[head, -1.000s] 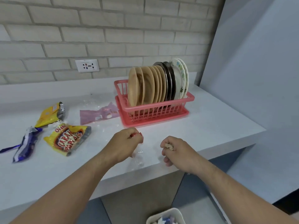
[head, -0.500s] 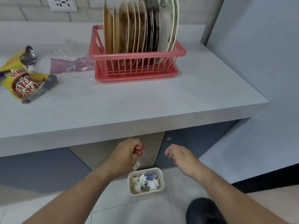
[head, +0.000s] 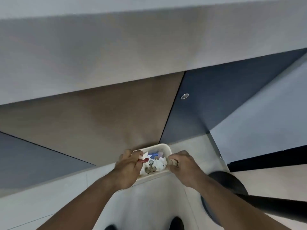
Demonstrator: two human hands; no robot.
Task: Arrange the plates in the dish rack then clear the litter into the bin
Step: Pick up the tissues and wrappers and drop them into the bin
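A small cream bin (head: 163, 147) stands on the floor below the counter, holding white, blue and brownish litter (head: 154, 163). My left hand (head: 128, 165) hangs over the bin's left rim and pinches a small red wrapper (head: 143, 161). My right hand (head: 181, 163) is over the bin's right rim, its fingers curled round a small pale scrap of litter (head: 172, 162). The dish rack, the plates and the other wrappers are out of view.
The grey counter edge (head: 116, 52) overhangs above. Brown (head: 93, 123) and dark blue (head: 207, 103) cabinet panels stand behind the bin. A black round stool (head: 227, 183) sits right of my right arm. My dark shoes (head: 177, 223) show at the bottom on the pale floor.
The view has tipped down from the countertop to the floor. Both hands dropped from counter height to the bin's rim, still holding their bits of litter.
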